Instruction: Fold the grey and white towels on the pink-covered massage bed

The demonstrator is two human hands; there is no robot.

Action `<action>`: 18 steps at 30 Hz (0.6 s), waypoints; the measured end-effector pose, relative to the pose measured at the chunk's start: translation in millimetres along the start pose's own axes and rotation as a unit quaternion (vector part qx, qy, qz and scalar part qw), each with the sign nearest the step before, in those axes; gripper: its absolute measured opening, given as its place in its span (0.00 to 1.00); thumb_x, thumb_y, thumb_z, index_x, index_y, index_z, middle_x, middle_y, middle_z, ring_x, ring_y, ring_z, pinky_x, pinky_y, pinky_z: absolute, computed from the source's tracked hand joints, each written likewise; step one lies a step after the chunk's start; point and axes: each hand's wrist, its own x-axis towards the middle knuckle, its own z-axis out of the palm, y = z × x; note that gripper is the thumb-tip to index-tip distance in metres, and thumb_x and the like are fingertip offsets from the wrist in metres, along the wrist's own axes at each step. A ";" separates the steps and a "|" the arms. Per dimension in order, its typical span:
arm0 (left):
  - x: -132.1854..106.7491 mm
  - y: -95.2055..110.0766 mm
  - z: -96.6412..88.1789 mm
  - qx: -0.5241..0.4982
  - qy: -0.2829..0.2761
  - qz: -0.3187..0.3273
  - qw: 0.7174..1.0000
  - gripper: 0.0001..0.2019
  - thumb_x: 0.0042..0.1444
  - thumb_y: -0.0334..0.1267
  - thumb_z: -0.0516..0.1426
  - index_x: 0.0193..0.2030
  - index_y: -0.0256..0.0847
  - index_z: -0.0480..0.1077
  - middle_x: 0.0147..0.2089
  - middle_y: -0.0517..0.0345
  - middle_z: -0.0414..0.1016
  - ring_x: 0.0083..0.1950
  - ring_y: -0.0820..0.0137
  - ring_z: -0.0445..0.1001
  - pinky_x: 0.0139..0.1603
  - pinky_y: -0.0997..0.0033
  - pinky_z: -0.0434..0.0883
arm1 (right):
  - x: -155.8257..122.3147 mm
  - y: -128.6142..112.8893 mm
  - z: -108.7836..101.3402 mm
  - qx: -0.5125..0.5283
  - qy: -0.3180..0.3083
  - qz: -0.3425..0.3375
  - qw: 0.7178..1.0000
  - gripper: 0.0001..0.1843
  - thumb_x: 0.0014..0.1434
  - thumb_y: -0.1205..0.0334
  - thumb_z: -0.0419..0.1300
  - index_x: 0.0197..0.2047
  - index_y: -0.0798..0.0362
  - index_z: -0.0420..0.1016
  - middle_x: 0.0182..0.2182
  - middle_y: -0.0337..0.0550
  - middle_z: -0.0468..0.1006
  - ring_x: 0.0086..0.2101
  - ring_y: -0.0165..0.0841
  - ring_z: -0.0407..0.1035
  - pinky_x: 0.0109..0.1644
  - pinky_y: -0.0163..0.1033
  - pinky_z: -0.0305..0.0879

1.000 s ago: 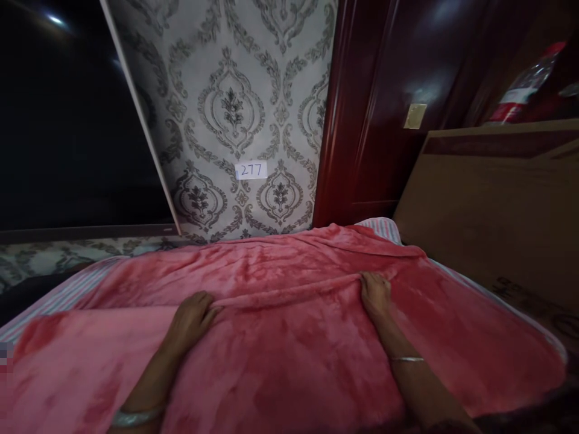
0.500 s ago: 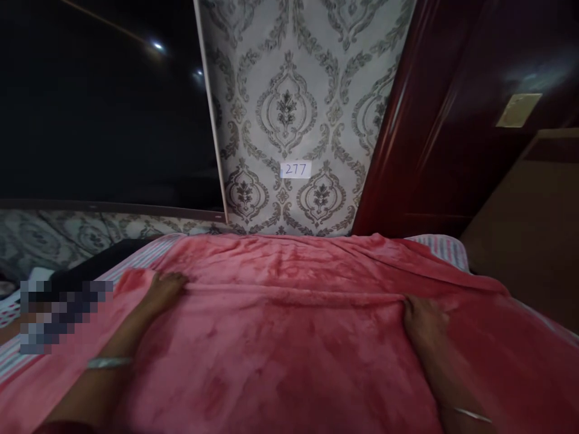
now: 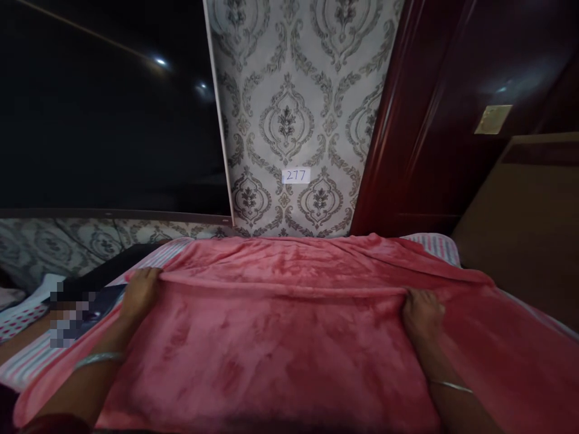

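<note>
A pink fleece blanket (image 3: 280,337) lies spread over a bed with a striped sheet (image 3: 434,246). A raised fold runs across the blanket from side to side. My left hand (image 3: 140,290) grips the left end of that fold, fingers curled over the edge. At the fold's right end my right hand (image 3: 420,312) is closed on the fabric. Both wrists wear thin bangles.
A patterned wallpaper wall with a small label reading 277 (image 3: 296,175) stands behind the bed. A dark red wooden door (image 3: 443,120) is at the right, a brown board (image 3: 520,223) beside it. A dark window (image 3: 104,108) fills the left. A dark object (image 3: 104,274) lies on the bed's left.
My hands moved apart along the fold, the left one far to the left edge. The fold is now stretched straight. The view swung left.
</note>
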 end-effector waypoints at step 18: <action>-30.4 -10.5 -116.7 0.079 0.190 -0.050 0.977 0.18 0.62 0.36 0.45 0.45 0.28 0.73 0.40 0.46 0.68 0.46 0.61 0.65 0.55 0.58 0.65 | 34.1 19.2 -127.6 0.136 0.065 0.032 0.988 0.12 0.56 0.68 0.50 0.38 0.52 0.74 0.40 0.57 0.78 0.42 0.43 0.71 0.47 0.48 0.65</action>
